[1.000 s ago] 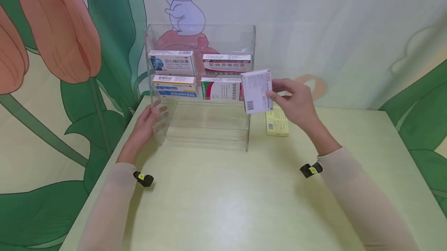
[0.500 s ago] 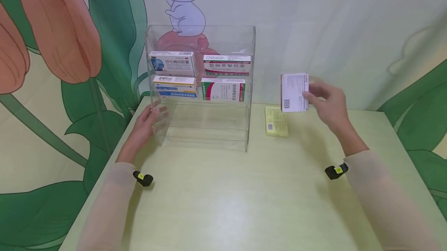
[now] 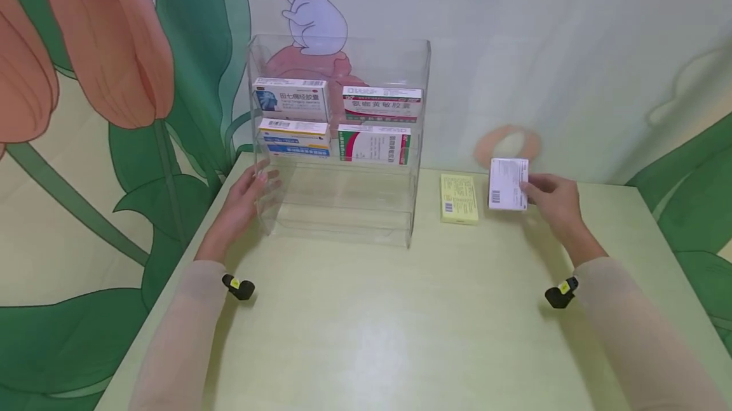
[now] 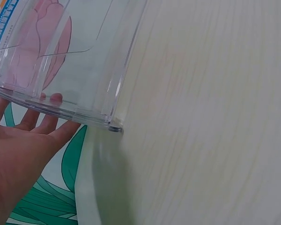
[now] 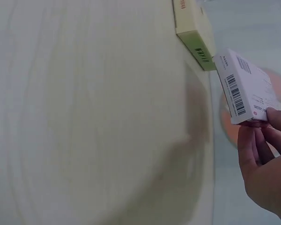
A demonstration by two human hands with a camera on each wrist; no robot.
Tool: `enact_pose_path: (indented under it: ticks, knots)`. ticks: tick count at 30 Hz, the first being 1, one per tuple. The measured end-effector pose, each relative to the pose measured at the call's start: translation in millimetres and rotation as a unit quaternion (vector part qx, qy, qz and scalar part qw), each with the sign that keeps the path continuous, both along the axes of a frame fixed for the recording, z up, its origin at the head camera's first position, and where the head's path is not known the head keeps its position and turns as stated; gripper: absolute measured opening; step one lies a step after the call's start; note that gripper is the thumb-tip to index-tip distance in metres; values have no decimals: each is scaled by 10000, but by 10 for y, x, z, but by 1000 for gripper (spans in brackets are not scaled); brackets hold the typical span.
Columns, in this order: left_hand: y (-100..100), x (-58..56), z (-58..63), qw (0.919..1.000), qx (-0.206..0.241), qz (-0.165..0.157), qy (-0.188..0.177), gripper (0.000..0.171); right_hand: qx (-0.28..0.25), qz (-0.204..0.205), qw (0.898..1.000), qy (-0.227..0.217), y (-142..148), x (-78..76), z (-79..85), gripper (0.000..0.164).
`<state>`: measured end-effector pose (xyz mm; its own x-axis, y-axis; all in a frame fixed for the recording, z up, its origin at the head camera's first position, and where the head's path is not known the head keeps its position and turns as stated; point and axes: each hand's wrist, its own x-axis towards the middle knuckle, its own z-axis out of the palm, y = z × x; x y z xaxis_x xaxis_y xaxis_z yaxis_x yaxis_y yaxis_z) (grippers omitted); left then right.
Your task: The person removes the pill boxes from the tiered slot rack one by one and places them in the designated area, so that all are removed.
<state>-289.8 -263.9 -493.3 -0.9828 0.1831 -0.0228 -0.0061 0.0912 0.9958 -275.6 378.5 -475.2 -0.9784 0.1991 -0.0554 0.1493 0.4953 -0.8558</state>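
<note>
My right hand [image 3: 556, 202] pinches a white medicine box [image 3: 508, 185] by its right edge, thumb on the printed face and fingers behind. In the right wrist view the box's barcoded side [image 5: 236, 95] faces the camera, tilted close over the table. To its left, a yellow medicine box [image 3: 459, 199] lies on the table. My left hand [image 3: 240, 202] rests against the left side of a clear acrylic display rack [image 3: 343, 223], its fingers fairly straight and spread. In the left wrist view fingertips [image 4: 56, 97] show through the clear side panel.
The rack's upper tiers hold a blue-and-white box [image 3: 297, 101], a red-and-green box [image 3: 382, 106], a yellow-and-blue box [image 3: 294, 139] and a green-and-white box [image 3: 374, 146]. A printed curtain [image 3: 572, 68] hangs right behind the table [image 3: 366, 322].
My right hand has carried the white box rightward from in front of the rack, then down beside the yellow box. My left hand stays at the rack; the head view has shifted slightly.
</note>
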Motion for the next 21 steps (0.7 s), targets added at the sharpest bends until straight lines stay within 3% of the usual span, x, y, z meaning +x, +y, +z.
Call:
enact_pose_path:
  ticks: [8, 21]
  knots:
    - [44, -19, 97, 9994, -337, -39, 60, 62, 21, 113, 9975, -700, 72, 13, -194, 63]
    - [4, -10, 50, 9997, -231, 10, -16, 66, 150, -8, 9970, -757, -12, -31, -335, 58]
